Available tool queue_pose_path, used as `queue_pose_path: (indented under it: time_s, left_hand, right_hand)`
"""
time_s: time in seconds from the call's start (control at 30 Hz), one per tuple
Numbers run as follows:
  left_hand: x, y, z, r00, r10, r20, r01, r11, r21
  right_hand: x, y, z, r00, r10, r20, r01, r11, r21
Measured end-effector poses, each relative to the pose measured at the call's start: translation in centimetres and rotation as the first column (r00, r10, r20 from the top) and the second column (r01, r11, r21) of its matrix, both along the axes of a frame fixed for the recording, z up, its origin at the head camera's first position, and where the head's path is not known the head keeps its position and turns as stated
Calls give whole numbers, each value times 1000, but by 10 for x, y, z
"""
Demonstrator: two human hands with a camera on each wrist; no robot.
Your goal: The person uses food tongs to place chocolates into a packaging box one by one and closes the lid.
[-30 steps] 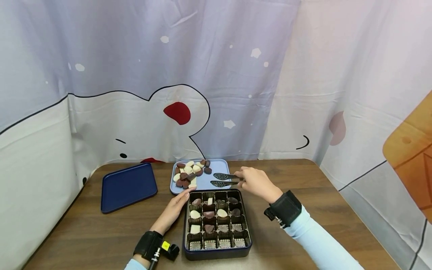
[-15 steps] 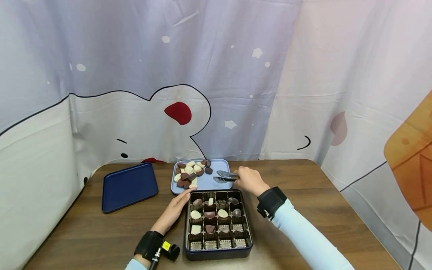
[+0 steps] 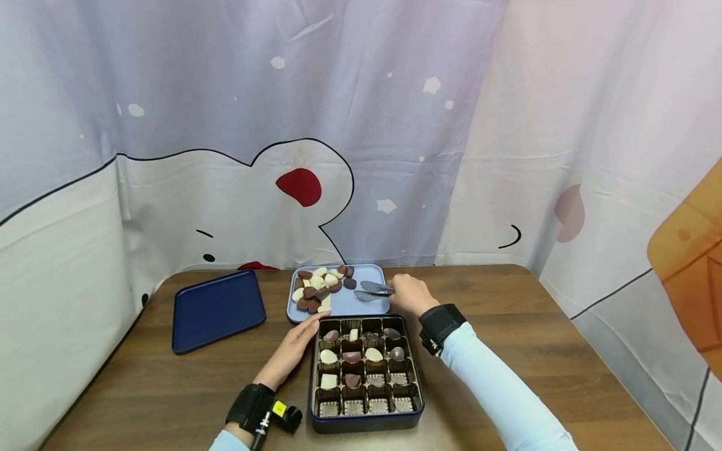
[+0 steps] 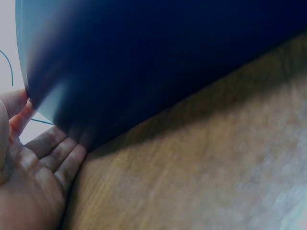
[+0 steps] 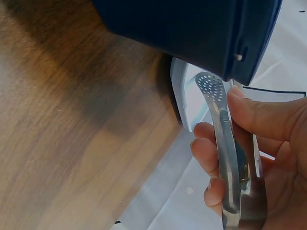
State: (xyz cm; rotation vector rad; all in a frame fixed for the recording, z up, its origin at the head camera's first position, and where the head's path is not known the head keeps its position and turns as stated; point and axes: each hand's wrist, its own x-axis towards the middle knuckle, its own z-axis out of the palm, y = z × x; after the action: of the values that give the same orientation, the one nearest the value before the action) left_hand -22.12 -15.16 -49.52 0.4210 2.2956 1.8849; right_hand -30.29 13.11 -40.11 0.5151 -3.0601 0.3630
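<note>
My right hand [image 3: 414,294] holds a pair of metal tongs [image 3: 372,290]. Their perforated tips are apart over the right part of a light blue tray [image 3: 361,308], with nothing between them. On that tray's left side lies a heap of brown and white chocolates [image 3: 316,289]. A dark blue box [image 3: 366,426] with a gold-edged divided insert stands in front, with chocolates in several compartments of its upper three rows. My left hand [image 3: 290,351] rests against the box's far left corner; in the left wrist view its extended fingers [image 4: 60,153] touch the box wall.
An inverted-looking or flat dark blue tray [image 3: 219,311] lies left of the light blue tray. Behind the wooden table [image 3: 496,351] hangs a printed curtain [image 3: 395,125]. The right wrist view shows the box wall [image 5: 177,28] close to the tongs.
My right hand has moved left, bringing the tongs further over the light blue tray, and the tongs have turned a little. The left hand stays at the box.
</note>
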Motion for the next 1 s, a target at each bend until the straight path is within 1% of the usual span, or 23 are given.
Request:
queue_pose_path:
  time_s: [0.3, 0.47, 0.6, 0.7, 0.87, 1.0]
  left_hand:
    - [-1, 1, -2, 1000, 3, -17, -4, 1000, -2]
    - [-1, 0, -2, 1000, 12, -12, -11, 1000, 6]
    - [-1, 0, -2, 1000, 3, -10, -3, 1000, 6]
    - [-1, -1, -1, 1000, -2, -14, 2, 1000, 3]
    - [-1, 0, -2, 1000, 5, -12, -4, 1000, 8]
    - [-1, 0, -2, 1000, 7, -5, -6, 1000, 11]
  right_hand:
    - [-6, -11, 1, 999, -1, 35, 1, 1000, 5]
    - [-10, -17, 1, 999, -1, 44, 0, 1000, 18]
    - [-12, -21, 0, 998, 3, 55, -5, 1000, 27]
    - [-13, -23, -1, 999, 6, 44, -7, 999, 37]
    - [-13, -25, -6, 1000, -3, -4, 3, 999, 54]
    - [-12, -24, -6, 1000, -7, -15, 8, 999, 47]
